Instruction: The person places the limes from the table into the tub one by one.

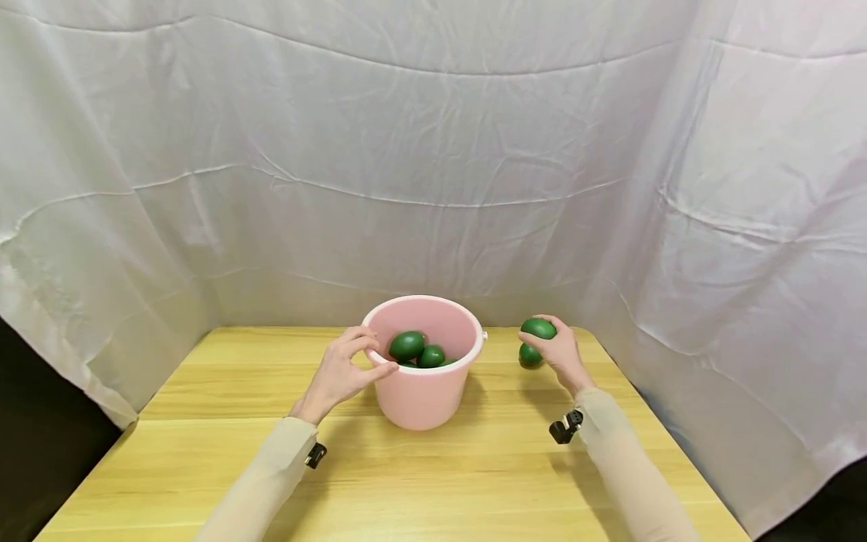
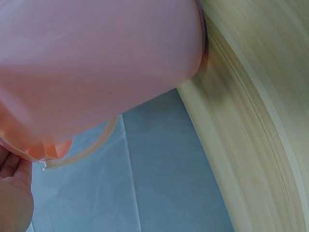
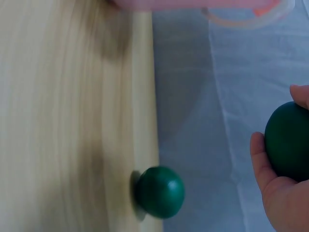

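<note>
A pink bucket point(image 1: 421, 399) stands upright on the table, with several smooth dark green avocados point(image 1: 407, 345) inside. At its left side my left hand point(image 1: 340, 373) holds the rim, fingers toward the back and thumb along the front. My right hand point(image 1: 561, 352) grips another green avocado point(image 1: 539, 327) to the right of the bucket, and the right wrist view shows that avocado point(image 3: 289, 142) raised off the table. Below it, one more avocado point(image 1: 530, 356) lies on the wood. The lower part of the bucket's contents is hidden by its front wall.
The light wooden table point(image 1: 433, 489) ends at a pale cloth curtain point(image 1: 420, 241) behind and at both sides. A curved bucket handle point(image 2: 91, 151) hangs on the bucket's far side in the left wrist view.
</note>
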Available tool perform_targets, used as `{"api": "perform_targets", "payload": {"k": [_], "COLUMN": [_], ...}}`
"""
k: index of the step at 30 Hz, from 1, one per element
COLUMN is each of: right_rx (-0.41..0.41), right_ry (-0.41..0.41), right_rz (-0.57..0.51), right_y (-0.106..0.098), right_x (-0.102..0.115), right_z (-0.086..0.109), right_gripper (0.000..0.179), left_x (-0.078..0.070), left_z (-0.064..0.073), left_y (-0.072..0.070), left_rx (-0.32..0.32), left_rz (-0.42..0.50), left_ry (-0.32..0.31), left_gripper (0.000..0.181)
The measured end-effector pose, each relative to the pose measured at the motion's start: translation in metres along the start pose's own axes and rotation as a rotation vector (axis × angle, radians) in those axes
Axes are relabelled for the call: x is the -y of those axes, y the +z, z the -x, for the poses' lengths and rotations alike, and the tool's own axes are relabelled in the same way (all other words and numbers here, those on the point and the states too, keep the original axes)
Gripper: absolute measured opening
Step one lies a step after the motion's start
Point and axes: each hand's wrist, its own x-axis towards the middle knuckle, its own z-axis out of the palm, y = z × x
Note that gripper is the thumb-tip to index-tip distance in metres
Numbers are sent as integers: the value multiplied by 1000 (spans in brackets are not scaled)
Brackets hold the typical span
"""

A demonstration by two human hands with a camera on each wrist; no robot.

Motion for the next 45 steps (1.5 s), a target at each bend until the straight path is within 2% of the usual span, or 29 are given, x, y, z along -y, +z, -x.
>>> {"api": "perform_targets", "payload": {"k": [7, 17, 23, 28, 34, 40, 45], "right_rx": [5, 30, 67, 51, 87, 103, 128], "right_ry": [-37, -55, -121, -177, -225, -247, -279], "right_rz": [0, -50, -72, -80, -118, -84, -43], "right_y": [10, 19, 27, 32, 44, 53, 59], "right_x": [20, 43, 59, 74, 93, 104, 110], "right_z": [5, 11, 15, 22, 30, 34, 34], "right_gripper": [61, 60, 57, 55, 53, 56, 55], "left_x": [0, 0, 0, 0, 0, 0, 0], "left_z": [1, 1, 0, -2, -1, 0, -1], "left_y": [2, 2, 0, -1, -3, -2, 0], "left_rx": [-15, -4, -17, -8, -18, -6, -12], "left_rz": [0, 4, 5, -11, -1, 7, 4], "left_ry": [22, 2, -4, 11, -12, -29, -14], "left_gripper": [28, 33, 32, 33, 30, 29, 28]}}
